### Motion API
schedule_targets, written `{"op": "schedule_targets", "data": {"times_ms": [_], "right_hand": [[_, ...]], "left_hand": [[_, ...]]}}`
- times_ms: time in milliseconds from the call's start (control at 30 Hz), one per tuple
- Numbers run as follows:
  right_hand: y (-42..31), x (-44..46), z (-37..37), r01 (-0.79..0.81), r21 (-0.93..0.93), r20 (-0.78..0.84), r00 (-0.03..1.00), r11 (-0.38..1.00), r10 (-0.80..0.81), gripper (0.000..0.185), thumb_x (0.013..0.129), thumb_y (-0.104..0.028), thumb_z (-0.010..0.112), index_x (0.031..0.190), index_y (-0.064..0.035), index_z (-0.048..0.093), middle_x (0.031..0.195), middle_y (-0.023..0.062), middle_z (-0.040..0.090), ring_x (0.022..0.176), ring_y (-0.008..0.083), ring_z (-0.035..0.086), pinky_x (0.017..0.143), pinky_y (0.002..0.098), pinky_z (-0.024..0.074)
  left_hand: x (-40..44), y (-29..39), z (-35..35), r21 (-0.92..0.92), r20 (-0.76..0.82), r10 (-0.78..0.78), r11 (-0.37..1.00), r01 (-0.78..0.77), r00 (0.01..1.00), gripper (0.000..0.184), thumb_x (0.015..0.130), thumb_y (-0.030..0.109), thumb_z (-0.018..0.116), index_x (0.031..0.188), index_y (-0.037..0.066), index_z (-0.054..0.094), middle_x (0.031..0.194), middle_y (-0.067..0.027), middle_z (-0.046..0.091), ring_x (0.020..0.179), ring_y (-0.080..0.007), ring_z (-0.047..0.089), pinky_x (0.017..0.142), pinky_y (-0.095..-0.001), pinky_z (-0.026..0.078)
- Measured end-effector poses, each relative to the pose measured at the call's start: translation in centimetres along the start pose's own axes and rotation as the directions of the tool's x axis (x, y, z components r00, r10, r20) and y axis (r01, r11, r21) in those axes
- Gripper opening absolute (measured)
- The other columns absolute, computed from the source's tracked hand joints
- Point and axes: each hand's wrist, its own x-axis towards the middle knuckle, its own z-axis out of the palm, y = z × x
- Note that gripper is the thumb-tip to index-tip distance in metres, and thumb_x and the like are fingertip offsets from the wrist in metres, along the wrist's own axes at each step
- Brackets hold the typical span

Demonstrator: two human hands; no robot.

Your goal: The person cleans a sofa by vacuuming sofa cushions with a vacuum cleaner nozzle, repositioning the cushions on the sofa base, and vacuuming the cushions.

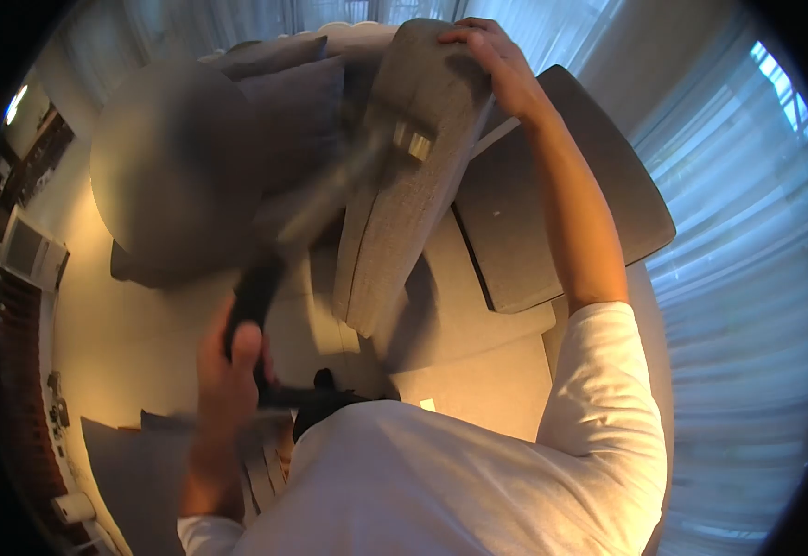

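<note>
From my remote seat, the head view gives me a handheld device (320,206) running diagonally from the lower left of the frame to the upper middle. Its black handle (257,289) sits in the left hand (228,366), at the lower left; that grip is wrapped around the handle, thumb toward me. The hand and device are blurred, so I cannot make out finer parts. The pale head (413,142) of the device overlaps the broad face of a gray cushion (413,199), and I cannot tell whether they touch.

That cushion stands on end, tilted, in the upper middle of the frame. At its top corner I see the right hand (501,65), with fingers draped over the edge; I cannot tell whether this grip clasps the cushion or only rests on it. The right arm reaches up from a white sleeve (598,389) at the lower right.

Just right of the cushion I have a darker gray seat block (561,208). Dark pillows (292,120) and a large, blurred round form (167,176) fill the upper left, and sheer curtains (738,371) run down the right side.
</note>
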Motion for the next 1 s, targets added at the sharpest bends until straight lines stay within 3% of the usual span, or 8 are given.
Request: {"op": "schedule_targets", "data": {"times_ms": [100,300,467,567,700,800,867,1000], "right_hand": [[2.7,0.6,1.4,0.154,-0.034,-0.003,0.988,0.988,-0.154,0.041,0.099,-0.04,0.054,0.12,-0.011,0.073,0.138,0.0139,0.056,0.133,0.0293,0.05,0.113,0.0443,0.0346],[1.5,1.9,-0.3,-0.002,-0.142,-0.091,0.996,0.99,-0.011,0.048,0.087,-0.038,0.08,0.111,0.0018,0.071,0.121,0.0136,0.065,0.123,0.0264,0.056,0.106,0.0394,0.0428],[1.1,4.0,-2.5,-0.204,-0.189,-0.131,0.975,0.961,0.182,0.046,0.084,-0.037,0.081,0.11,-0.0013,0.07,0.114,0.0158,0.066,0.114,0.0307,0.061,0.104,0.04,0.0446],[1.8,5.2,-2.5,0.042,-0.757,-0.158,0.956,0.652,-0.246,0.027,0.086,-0.024,0.07,0.103,-0.0024,0.068,0.112,0.0196,0.066,0.109,0.0419,0.06,0.104,0.0485,0.0441],[3.3,4.8,-0.5,0.269,-0.759,-0.003,0.909,0.592,-0.417,0.032,0.087,-0.026,0.067,0.11,-0.0041,0.066,0.121,0.0194,0.064,0.117,0.0407,0.057,0.107,0.0535,0.0402],[4.4,4.3,0.3,0.169,-0.554,-0.065,0.967,0.815,-0.245,0.046,0.087,-0.035,0.067,0.121,-0.0043,0.062,0.136,0.0209,0.057,0.13,0.0416,0.049,0.113,0.0591,0.0321],[2.0,2.9,1.3,0.177,-0.819,0.017,0.958,0.546,-0.285,0.061,0.085,-0.043,0.069,0.13,-0.0038,0.057,0.148,0.0222,0.048,0.141,0.0433,0.038,0.117,0.0596,0.024],[3.4,3.3,1.2,0.105,-0.847,-0.012,0.976,0.522,-0.216,0.077,0.082,-0.057,0.07,0.134,-0.0038,0.054,0.152,0.0232,0.044,0.145,0.0447,0.032,0.12,0.0603,0.0169]], "left_hand": [[5.2,2.5,2.6,-0.144,-0.004,0.068,0.987,-0.068,0.998,0.063,0.102,0.048,0.06,0.142,0.0,0.049,0.07,0.0003,0.053,0.055,-0.008,0.052,0.05,-0.0258,0.044],[4.3,-8.4,3.7,-0.014,0.065,-0.027,1.0,0.028,0.998,0.055,0.101,0.051,0.059,0.129,0.003,0.052,0.069,-0.0011,0.054,0.054,-0.0106,0.052,0.051,-0.0278,0.044],[-2.8,-18.1,0.1,0.082,0.085,-0.149,0.986,0.142,0.985,0.059,0.1,0.048,0.062,0.134,0.002,0.053,0.063,0.0014,0.054,0.051,-0.0075,0.052,0.05,-0.0264,0.044],[-3.8,-16.5,-1.1,0.157,0.081,-0.241,0.961,0.226,0.967,0.06,0.101,0.052,0.058,0.13,0.001,0.051,0.068,0.0006,0.053,0.055,-0.0079,0.052,0.052,-0.0256,0.043],[1.6,-9.1,2.9,-0.055,0.079,-0.032,0.998,0.036,0.996,0.061,0.1,0.048,0.061,0.137,0.001,0.052,0.07,0.0012,0.053,0.057,-0.0077,0.053,0.053,-0.0255,0.043],[4.5,-7.7,7.6,-0.066,0.088,-0.025,0.997,0.031,0.996,0.051,0.1,0.037,0.064,0.138,0.004,0.055,0.068,-0.0027,0.061,0.058,-0.0114,0.058,0.056,-0.0295,0.048],[4.8,-8.2,9.7,0.076,0.102,0.0,0.997,-0.008,0.995,0.051,0.098,0.035,0.067,0.137,0.004,0.056,0.076,-0.0082,0.066,0.066,-0.0177,0.065,0.064,-0.0339,0.053],[0.6,-19.0,7.3,0.18,0.078,-0.063,0.983,0.048,0.995,0.053,0.096,0.037,0.069,0.136,0.003,0.057,0.082,-0.0113,0.068,0.07,-0.0204,0.067,0.067,-0.0358,0.055]]}}
